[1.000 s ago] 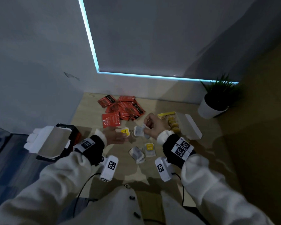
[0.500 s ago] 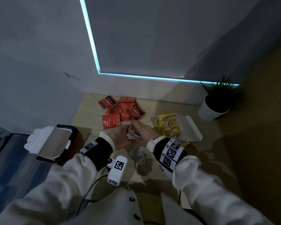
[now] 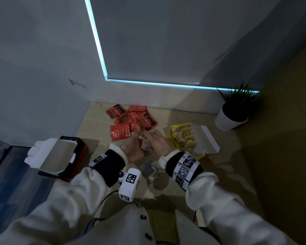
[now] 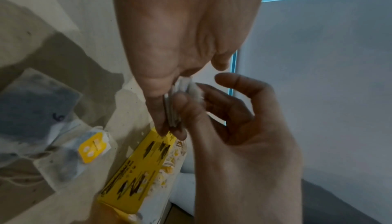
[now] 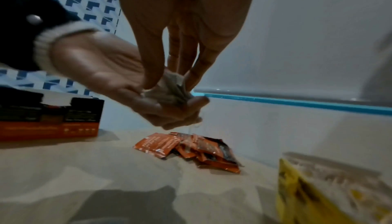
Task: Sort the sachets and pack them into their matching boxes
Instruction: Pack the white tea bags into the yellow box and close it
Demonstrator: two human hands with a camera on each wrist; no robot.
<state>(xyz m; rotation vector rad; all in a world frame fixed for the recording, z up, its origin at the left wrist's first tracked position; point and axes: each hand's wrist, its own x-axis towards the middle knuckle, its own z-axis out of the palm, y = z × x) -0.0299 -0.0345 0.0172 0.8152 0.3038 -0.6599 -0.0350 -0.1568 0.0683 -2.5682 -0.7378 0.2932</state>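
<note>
My left hand (image 3: 133, 149) and right hand (image 3: 156, 141) meet over the middle of the table and together hold a small stack of white tea bags (image 4: 174, 110). In the right wrist view my right fingertips (image 5: 192, 83) pinch the tea bags (image 5: 171, 90) from above while the left hand (image 5: 118, 83) cups them from below. The open yellow box (image 3: 182, 137), with tea bags inside, stands just right of my hands. Behind them lies a pile of red sachets (image 3: 131, 119). An open red and black box (image 3: 60, 156) sits at the left.
Loose tea bags (image 3: 148, 169) with a yellow tag (image 4: 93, 150) lie on the table below my wrists. A potted plant (image 3: 233, 114) stands at the back right. The wall runs close behind the red pile, and the table edge drops off at the left.
A second ago each hand held a tea bag apart from the other. The hands have come together, joined the bags into one stack and shifted slightly away from me.
</note>
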